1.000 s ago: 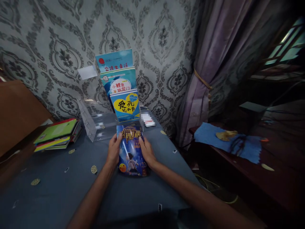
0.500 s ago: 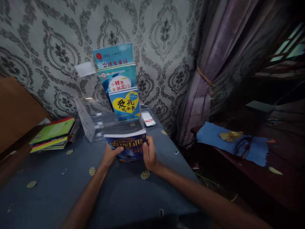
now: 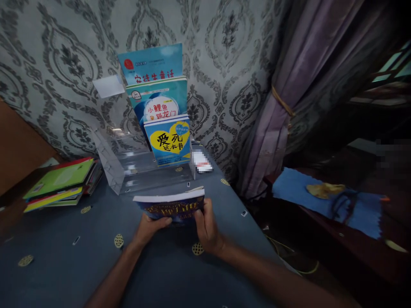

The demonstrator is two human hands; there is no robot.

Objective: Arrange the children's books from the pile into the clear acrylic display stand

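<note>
A dark blue paperback book [image 3: 176,207] with gold lettering is held above the table, tilted so its white page edge faces up. My left hand [image 3: 152,226] grips its left side with the thumb across the cover. On the right side my right hand [image 3: 208,226] is closed round it, thumb on the front. Just beyond stands a clear acrylic tiered stand [image 3: 112,164]. Upright on its right part are a blue book with a yellow heart [image 3: 171,141], a teal book [image 3: 160,100] behind it, and a light blue book [image 3: 150,64] at the back.
A pile of thin books [image 3: 61,182] lies on the grey-blue tablecloth [image 3: 64,269] at left. A white card [image 3: 203,161] is right of the stand. Beyond the table's right edge, a dark red bench [image 3: 353,248] carries a blue cloth [image 3: 305,194]. A purple curtain [image 3: 272,132] hangs behind.
Both hands have lowered the dark blue book slightly and tipped it, so more of its page edge and less of its cover shows. My view has shifted a little closer.
</note>
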